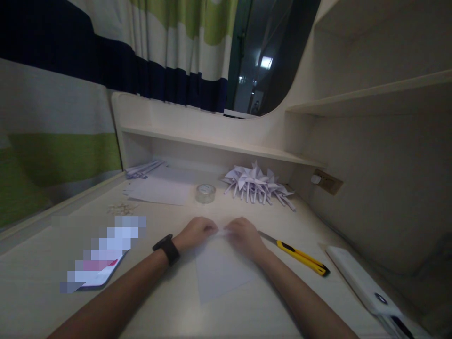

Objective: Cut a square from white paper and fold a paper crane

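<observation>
A white sheet of paper (221, 275) lies on the desk between my forearms, one corner pointing toward me. At its far end my left hand (197, 233), with a dark watch (167, 248) on the wrist, is closed in a pinch on the paper. My right hand (244, 237) pinches the same end from the right, its fingers somewhat blurred. Between the two sets of fingertips a small bit of white paper shows; its exact shape is unclear. Just right of my right hand rests a yellow utility knife (300, 256) with its blade out.
Several paper pinwheels (254, 181) are piled at the back. Left of them are a tape roll (205, 193), paper sheets (160, 186), paper strips (144, 168) and small sticks (122, 208). A blurred-out phone (104, 278) lies left, a white device (363, 278) right.
</observation>
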`<state>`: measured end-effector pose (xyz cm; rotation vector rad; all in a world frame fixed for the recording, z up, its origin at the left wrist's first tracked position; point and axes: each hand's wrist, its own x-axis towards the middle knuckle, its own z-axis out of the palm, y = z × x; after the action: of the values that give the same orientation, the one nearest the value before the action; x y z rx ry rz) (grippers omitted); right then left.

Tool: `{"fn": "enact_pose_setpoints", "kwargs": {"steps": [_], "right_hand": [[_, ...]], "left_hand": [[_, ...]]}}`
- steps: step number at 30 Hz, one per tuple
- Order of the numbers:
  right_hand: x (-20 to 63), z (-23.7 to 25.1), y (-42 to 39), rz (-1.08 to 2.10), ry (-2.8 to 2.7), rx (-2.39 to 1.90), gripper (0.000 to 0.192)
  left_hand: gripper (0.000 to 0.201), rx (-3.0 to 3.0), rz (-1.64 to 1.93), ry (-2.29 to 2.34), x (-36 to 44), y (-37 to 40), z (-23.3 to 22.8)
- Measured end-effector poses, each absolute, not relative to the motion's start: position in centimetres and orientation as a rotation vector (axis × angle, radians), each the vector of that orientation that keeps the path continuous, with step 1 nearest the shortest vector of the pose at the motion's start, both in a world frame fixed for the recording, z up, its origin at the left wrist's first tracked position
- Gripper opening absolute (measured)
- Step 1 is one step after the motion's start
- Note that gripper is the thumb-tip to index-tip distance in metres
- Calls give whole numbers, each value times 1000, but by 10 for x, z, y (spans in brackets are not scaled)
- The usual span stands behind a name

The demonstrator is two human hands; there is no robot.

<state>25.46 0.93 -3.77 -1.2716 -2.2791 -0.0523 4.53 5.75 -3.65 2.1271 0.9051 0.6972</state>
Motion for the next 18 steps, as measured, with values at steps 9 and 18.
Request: {"fn": "enact_pose_setpoints", "kwargs": {"steps": [9, 18], "right_hand": [[248, -44, 10, -500, -2460, -1214, 20], [247, -45, 9, -360, -2464, -1349, 20]], "left_hand": [[23, 2332, 715, 856, 41, 63, -29], [20, 2686, 750, 867, 40, 52, -29]]}}
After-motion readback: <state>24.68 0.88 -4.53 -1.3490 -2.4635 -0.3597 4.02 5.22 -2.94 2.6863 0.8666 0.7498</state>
